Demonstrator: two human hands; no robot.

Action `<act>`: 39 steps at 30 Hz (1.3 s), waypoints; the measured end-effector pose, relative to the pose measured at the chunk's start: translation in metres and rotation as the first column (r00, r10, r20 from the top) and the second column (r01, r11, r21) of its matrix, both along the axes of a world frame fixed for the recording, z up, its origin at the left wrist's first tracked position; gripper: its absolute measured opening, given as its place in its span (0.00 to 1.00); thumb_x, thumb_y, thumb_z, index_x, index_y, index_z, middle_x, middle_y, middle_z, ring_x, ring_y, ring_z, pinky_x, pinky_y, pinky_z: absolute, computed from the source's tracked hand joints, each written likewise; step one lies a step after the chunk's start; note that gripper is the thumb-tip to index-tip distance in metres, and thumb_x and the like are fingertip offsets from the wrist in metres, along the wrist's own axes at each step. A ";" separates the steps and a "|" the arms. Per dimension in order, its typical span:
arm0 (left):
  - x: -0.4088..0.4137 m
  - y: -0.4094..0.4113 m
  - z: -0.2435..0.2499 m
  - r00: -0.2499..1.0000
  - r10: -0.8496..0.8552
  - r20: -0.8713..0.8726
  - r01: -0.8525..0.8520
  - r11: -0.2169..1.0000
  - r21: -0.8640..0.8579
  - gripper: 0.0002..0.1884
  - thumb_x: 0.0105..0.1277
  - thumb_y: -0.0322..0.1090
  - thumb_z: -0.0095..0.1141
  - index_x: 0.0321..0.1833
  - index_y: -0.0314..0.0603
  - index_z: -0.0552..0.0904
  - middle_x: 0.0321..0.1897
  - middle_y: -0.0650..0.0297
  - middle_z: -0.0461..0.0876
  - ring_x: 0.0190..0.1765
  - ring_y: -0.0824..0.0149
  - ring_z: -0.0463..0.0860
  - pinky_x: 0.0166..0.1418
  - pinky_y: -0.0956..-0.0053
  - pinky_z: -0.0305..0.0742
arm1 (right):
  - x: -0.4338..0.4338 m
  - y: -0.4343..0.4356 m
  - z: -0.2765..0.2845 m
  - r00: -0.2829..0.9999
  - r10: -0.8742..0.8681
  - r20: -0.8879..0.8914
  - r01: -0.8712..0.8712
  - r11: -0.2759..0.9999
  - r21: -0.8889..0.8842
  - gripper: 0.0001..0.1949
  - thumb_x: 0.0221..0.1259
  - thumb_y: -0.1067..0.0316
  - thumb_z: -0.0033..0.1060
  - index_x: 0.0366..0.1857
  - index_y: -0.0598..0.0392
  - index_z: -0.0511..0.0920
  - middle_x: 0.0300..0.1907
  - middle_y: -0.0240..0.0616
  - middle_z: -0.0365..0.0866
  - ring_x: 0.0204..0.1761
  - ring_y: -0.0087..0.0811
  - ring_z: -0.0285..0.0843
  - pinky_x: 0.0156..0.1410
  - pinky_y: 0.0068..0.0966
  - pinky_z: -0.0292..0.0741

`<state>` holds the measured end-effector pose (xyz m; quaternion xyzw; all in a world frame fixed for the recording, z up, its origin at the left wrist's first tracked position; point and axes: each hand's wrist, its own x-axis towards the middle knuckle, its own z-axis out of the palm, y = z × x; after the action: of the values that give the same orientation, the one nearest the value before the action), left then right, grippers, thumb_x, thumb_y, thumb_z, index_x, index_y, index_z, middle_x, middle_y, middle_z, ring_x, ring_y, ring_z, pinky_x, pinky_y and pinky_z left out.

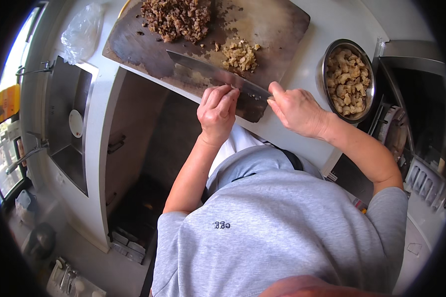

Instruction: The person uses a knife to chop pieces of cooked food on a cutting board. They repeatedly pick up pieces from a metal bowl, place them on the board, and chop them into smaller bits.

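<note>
A large cleaver lies across the near part of a stained cutting board, its blade pointing to the upper left. My right hand is closed on its handle, at the board's right edge. With bent fingers my left hand presses near the blade's near side; a small pale bit shows at the fingertips, mostly hidden. Just beyond the blade sits a small heap of chopped pale yellowish food. A larger heap of chopped brown food lies at the board's far left.
Right of the board stands a steel bowl filled with pale brown food pieces. A clear plastic bag lies on the counter at the left, near a sink with a white round thing in it. Dark cookware stands at the right.
</note>
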<state>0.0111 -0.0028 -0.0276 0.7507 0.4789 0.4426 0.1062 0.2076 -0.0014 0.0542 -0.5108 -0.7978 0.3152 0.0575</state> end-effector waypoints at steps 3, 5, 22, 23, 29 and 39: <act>-0.001 0.002 0.007 1.000 -0.007 -0.019 0.006 1.000 -0.025 0.08 0.50 0.22 0.67 0.33 0.41 0.85 0.33 0.63 0.83 0.35 0.61 0.82 0.38 0.72 0.77 | 0.005 0.005 0.007 0.997 -0.022 -0.072 0.024 0.999 0.030 0.09 0.66 0.68 0.52 0.38 0.60 0.65 0.18 0.53 0.75 0.26 0.55 0.78 0.30 0.45 0.73; -0.004 0.002 0.012 0.998 -0.036 -0.049 0.032 0.996 -0.080 0.09 0.51 0.22 0.67 0.35 0.41 0.85 0.34 0.63 0.83 0.35 0.61 0.81 0.39 0.71 0.78 | 0.011 0.011 0.025 0.990 -0.069 -0.119 0.067 0.997 -0.021 0.08 0.66 0.67 0.50 0.37 0.60 0.65 0.19 0.53 0.76 0.27 0.55 0.79 0.32 0.45 0.75; 0.004 0.009 0.015 0.998 -0.019 -0.057 0.014 0.996 -0.091 0.12 0.50 0.26 0.67 0.39 0.41 0.83 0.38 0.61 0.79 0.40 0.58 0.78 0.42 0.67 0.76 | 0.018 -0.006 0.009 0.959 -0.233 -0.161 0.229 0.973 -0.041 0.09 0.65 0.68 0.52 0.33 0.62 0.66 0.21 0.55 0.76 0.28 0.58 0.77 0.30 0.45 0.72; 0.005 0.008 0.014 0.999 0.004 -0.045 -0.007 0.997 -0.071 0.11 0.50 0.26 0.68 0.38 0.41 0.83 0.37 0.61 0.79 0.39 0.58 0.78 0.41 0.67 0.75 | 0.016 -0.007 0.008 0.959 -0.232 -0.162 0.229 0.973 -0.037 0.09 0.66 0.69 0.52 0.34 0.63 0.66 0.20 0.54 0.74 0.26 0.56 0.76 0.29 0.44 0.70; 0.010 0.006 0.006 0.998 0.050 0.038 -0.050 0.999 -0.017 0.09 0.50 0.23 0.68 0.34 0.39 0.83 0.33 0.62 0.80 0.34 0.60 0.78 0.37 0.70 0.75 | 0.005 -0.002 0.009 0.988 -0.136 -0.071 0.137 0.991 0.002 0.09 0.67 0.69 0.51 0.37 0.63 0.65 0.19 0.54 0.74 0.25 0.56 0.76 0.29 0.44 0.68; 0.012 0.005 0.001 0.996 0.078 0.047 -0.079 0.997 0.004 0.08 0.51 0.23 0.67 0.33 0.38 0.84 0.33 0.61 0.81 0.33 0.59 0.79 0.36 0.70 0.75 | 0.005 0.008 0.005 0.996 -0.090 0.022 0.090 0.996 0.019 0.09 0.67 0.68 0.50 0.38 0.62 0.65 0.20 0.54 0.76 0.29 0.57 0.77 0.32 0.46 0.73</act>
<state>0.0234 0.0019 -0.0265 0.7210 0.5041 0.4653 0.0978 0.2122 0.0070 0.0596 -0.5493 -0.7774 0.2990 0.0670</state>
